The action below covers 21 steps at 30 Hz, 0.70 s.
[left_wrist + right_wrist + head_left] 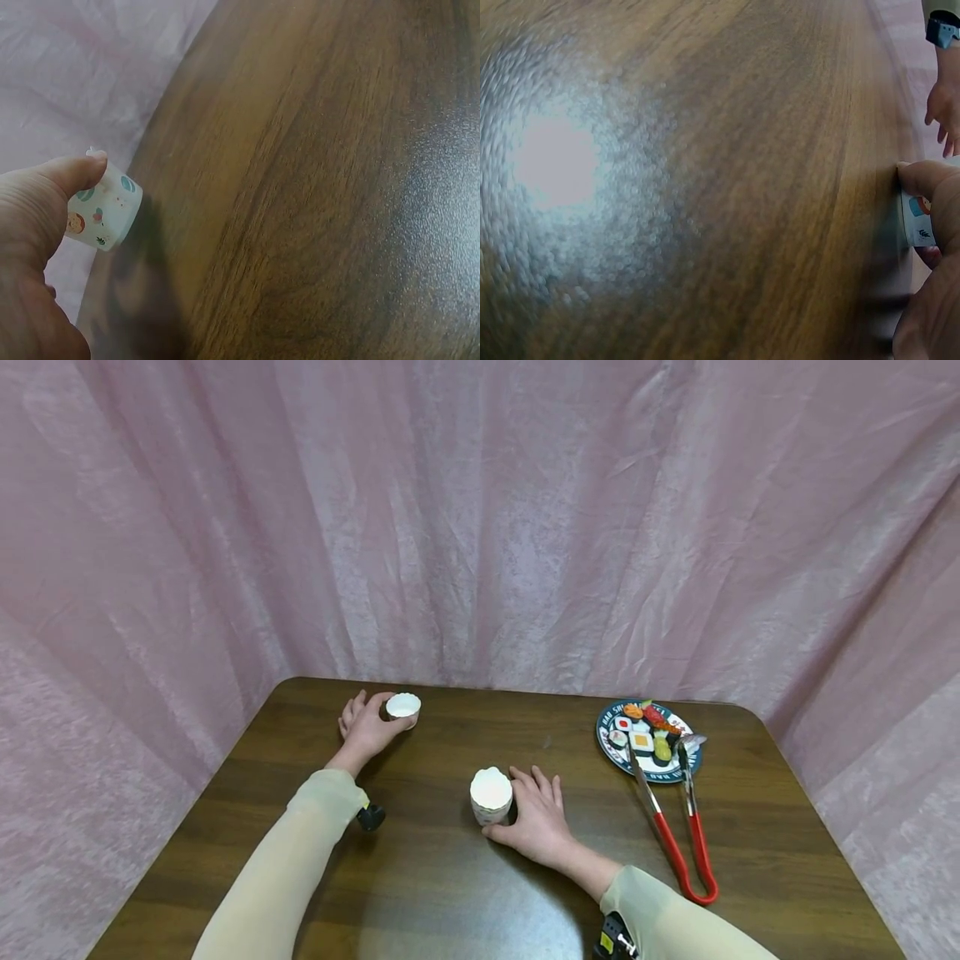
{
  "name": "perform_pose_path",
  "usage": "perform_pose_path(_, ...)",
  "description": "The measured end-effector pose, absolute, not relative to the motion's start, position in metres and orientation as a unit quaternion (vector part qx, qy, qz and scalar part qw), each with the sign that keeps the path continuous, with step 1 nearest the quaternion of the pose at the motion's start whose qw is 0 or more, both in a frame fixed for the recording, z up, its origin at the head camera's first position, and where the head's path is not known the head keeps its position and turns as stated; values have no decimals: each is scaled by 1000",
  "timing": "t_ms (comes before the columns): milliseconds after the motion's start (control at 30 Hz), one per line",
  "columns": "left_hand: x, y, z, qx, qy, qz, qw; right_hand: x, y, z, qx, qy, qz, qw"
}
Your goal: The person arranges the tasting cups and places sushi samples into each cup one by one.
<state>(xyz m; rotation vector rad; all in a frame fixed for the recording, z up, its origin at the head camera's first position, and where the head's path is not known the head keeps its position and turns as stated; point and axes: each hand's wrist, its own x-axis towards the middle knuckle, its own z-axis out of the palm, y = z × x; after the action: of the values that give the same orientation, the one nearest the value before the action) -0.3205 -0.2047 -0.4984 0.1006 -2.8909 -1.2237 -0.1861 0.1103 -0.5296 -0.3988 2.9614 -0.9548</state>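
Toward the table's far left, my left hand (367, 727) holds a small white paper baking cup (403, 703) between thumb and fingers. In the left wrist view the thumb (82, 174) lies along this cup (109, 210), which has printed leaves and round figures. A second white baking cup (491, 793) with a wavy rim stands upright near the middle. Around its right side is my right hand (536, 818), thumb by the cup's base and the other fingers stretched out. The right wrist view shows only part of this cup (921, 225) behind the thumb.
A round blue-rimmed plate (610, 756) of sushi pieces (641, 741) sits at the back right. Tongs with red handles (701, 860) lean on it, tips over the plate. A pink curtain (480, 527) hangs behind the brown wooden table (450, 893).
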Motion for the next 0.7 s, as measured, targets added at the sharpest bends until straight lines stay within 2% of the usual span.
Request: perform_pose_path(700, -315, -218, -497, 38, -921, -386, -26, -185, 111, -529, -131, 941, -311, -2)
